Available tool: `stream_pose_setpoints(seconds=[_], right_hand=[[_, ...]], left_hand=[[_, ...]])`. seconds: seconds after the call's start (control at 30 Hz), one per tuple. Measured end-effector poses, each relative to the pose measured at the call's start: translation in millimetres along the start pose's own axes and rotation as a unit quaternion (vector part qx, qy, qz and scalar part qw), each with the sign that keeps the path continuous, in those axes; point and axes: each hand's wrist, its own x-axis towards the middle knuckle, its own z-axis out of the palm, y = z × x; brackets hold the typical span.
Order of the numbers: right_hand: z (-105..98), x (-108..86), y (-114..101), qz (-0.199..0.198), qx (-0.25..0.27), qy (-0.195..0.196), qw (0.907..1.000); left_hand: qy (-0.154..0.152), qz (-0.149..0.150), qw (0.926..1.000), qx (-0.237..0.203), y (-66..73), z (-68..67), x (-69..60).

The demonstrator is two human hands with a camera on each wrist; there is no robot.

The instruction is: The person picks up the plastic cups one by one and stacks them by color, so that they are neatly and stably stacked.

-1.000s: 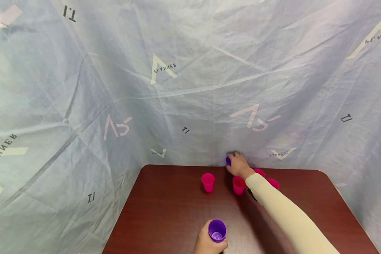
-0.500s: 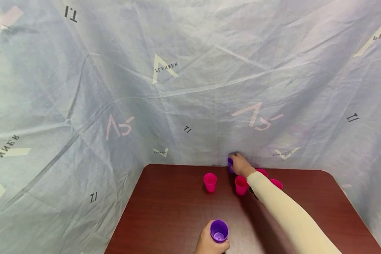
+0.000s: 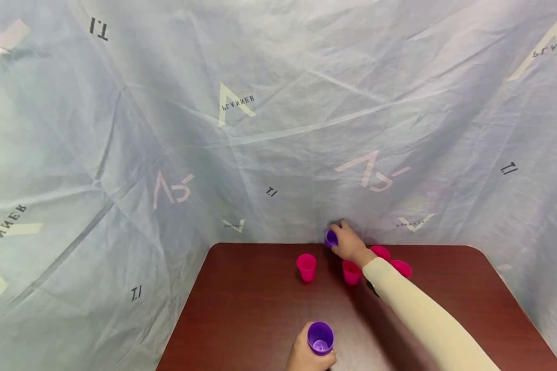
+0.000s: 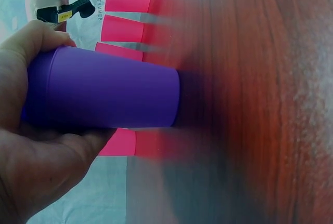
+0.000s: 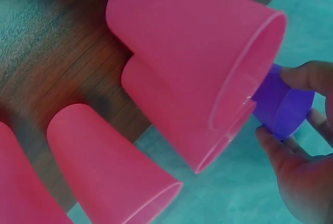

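Observation:
My left hand [image 3: 308, 350] grips a purple cup [image 4: 114, 89], mouth up, near the front of the table; a band shows by its rim, and I cannot tell whether a second cup is nested there. At the table's back edge my right hand [image 3: 350, 245] holds another purple cup [image 3: 331, 238] between thumb and fingers. In the right wrist view this cup [image 5: 283, 104] is partly hidden behind pink cups. One pink cup [image 3: 306, 268] stands left of the right arm. A second pink cup [image 3: 351, 273] is just under the right wrist.
Two more pink cups [image 3: 379, 252] [image 3: 401, 268] stand right of the right forearm, partly covered by the sleeve [image 3: 422, 309]. A dark red-brown wooden table [image 3: 241, 309] carries everything. Grey printed cloth [image 3: 283, 129] hangs close behind its back edge.
My right hand has shifted slightly left with its purple cup, and more of that cup's mouth shows. The left hand and its cup stay in place, as do the pink cups.

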Motion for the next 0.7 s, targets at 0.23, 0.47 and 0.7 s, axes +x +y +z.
stream_pose_setpoints(seconds=[0.23,0.47,0.7], right_hand=[[-5,-23.5,-7,-0.033,0.014,0.061,0.9975],[-15,-34.5,-21,-0.055,0.027,0.096,0.9935],[-21,-46.7,-30,-0.093,0.021,0.124,0.9877]], left_hand=[[-0.007,-0.014,0.9999,-0.005,-3.2,5.0,-5.4],[0.007,-0.019,0.9997,0.009,2.3,2.5,-2.8],[0.01,-0.01,0.9998,0.016,0.7,0.6,-0.2]])
